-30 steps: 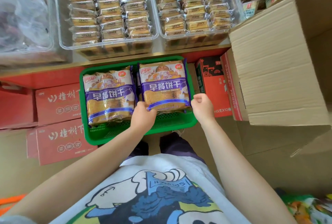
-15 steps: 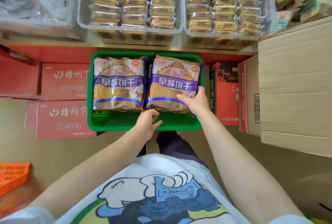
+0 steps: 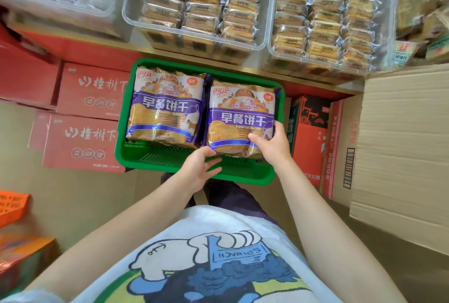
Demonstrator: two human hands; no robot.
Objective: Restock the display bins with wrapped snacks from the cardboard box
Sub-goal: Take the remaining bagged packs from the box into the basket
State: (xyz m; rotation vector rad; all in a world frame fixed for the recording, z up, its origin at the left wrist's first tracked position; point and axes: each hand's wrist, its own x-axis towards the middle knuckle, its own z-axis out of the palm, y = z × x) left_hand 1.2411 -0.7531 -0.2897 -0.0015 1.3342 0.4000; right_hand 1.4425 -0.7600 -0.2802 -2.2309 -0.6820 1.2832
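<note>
Centre of frame: a green basket [image 3: 243, 176] holds two purple-and-gold biscuit packs side by side, the left pack [image 3: 165, 106] lying flat, the right pack [image 3: 239, 118] set slightly lower in the picture. The right hand [image 3: 273, 143] grips the right pack at its lower right corner, thumb on the face, fingers round the edge. The left hand [image 3: 199, 169] sits at the pack's lower edge, fingers loosely spread, thumb touching the wrapper; it does not appear to clasp it.

Along the top of the frame, two clear display bins [image 3: 194, 42] stand densely filled with small wrapped snacks. The cardboard box [image 3: 401, 137] occupies the right edge; its contents are not visible.

Assessment: the visible bins look stocked; the basket has room along its lower strip. The right pack appears mid-placement. Remaining stock cannot be judged.
</note>
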